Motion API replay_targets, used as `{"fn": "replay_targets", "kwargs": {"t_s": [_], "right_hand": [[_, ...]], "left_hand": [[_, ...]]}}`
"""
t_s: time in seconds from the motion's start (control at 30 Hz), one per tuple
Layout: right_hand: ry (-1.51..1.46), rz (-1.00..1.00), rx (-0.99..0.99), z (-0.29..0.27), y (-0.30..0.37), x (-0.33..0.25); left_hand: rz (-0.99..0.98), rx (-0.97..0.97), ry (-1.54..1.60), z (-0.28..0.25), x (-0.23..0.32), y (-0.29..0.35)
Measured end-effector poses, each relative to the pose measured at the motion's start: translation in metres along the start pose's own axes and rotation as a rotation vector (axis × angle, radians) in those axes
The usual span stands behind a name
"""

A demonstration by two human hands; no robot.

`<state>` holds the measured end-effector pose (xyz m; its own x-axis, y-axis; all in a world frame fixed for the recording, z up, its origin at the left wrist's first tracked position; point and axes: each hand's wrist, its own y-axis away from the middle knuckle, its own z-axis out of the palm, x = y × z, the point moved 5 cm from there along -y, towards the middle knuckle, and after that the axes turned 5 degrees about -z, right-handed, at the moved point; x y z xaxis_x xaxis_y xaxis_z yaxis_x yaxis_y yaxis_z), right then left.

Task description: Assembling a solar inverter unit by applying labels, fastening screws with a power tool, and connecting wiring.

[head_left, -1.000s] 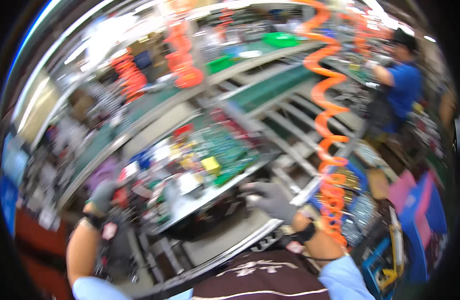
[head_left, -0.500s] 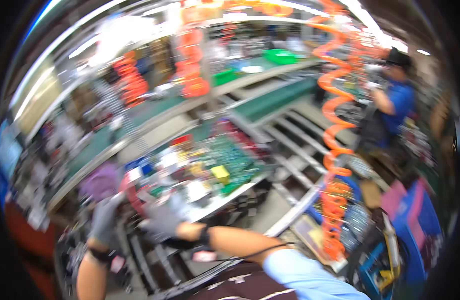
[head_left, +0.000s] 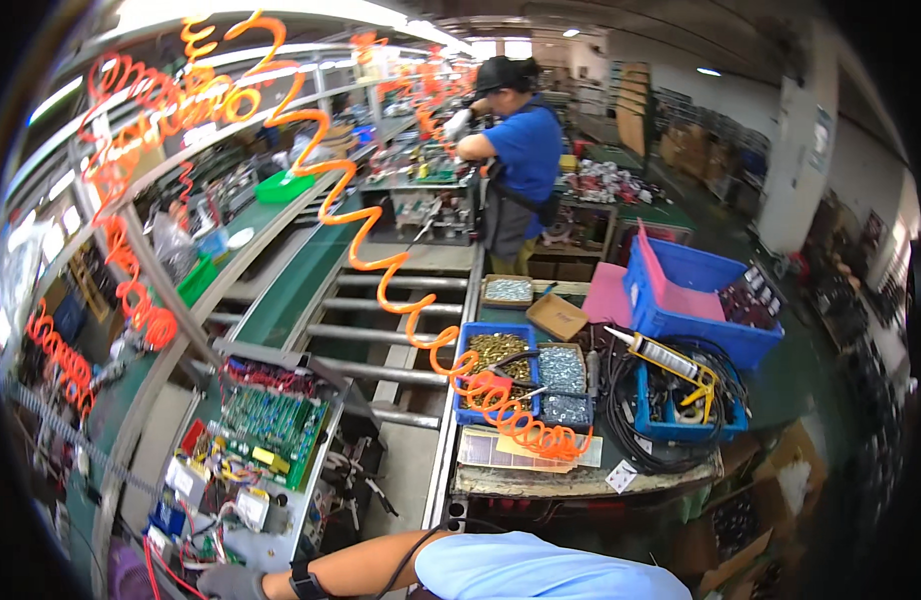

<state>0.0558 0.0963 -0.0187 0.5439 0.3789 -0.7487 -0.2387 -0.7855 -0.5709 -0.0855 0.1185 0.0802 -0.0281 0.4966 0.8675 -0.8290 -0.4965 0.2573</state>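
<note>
Right hand by red wires, grip unclear; left hand unseen; chassis long axis slants up-right.

Bright overhead lights — edge distortion

Right hand: gloved, its near side cut off by the near edge; the fingers and grip cannot be made out, nor any hold on the red wires beside it.
Light blue sleeve: runs out past the near edge.
Purple item: near left, partly cut off; kind unclear.
Co-worker: lower legs hidden behind the right bench.
Brass-coloured pieces: partly covered by the orange coiled hose; too small to tell singly.
Dark red parts: partly hidden in the blue crate; kind unclear.
Far heap: too small to identify.
</note>
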Motion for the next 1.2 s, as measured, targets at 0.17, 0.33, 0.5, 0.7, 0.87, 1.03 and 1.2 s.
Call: {"fn": "replay_targets", "kwargs": {"t_s": [0.17,0.33,0.5,0.7,0.87,1.03,1.2], "right_hand": [[-0.121,-0.099,-0.075,-0.012,-0.006,-0.028],[-0.129,-0.121,-0.184,-0.018,-0.002,-0.036],[-0.114,-0.108,-0.244,-0.036,-0.001,-0.038],[-0.034,-0.115,-0.184,-0.037,-0.007,-0.038],[-0.033,-0.126,-0.154,-0.034,-0.009,-0.023],[-0.070,-0.090,-0.161,-0.029,-0.009,-0.008],[-0.074,0.076,-0.271,-0.078,0.010,-0.070]], "left_hand": [[0.047,0.183,-0.073,-0.083,-0.001,-0.004],[0.140,0.391,-0.122,-0.052,0.008,0.004],[0.410,0.268,-0.382,0.045,0.031,-0.005],[0.577,0.157,-0.553,0.087,0.047,-0.010],[0.677,0.153,-0.665,0.102,0.043,-0.013],[0.714,0.195,-0.764,0.096,0.029,-0.010],[0.683,0.262,-0.847,0.073,0.011,-0.007]]}}
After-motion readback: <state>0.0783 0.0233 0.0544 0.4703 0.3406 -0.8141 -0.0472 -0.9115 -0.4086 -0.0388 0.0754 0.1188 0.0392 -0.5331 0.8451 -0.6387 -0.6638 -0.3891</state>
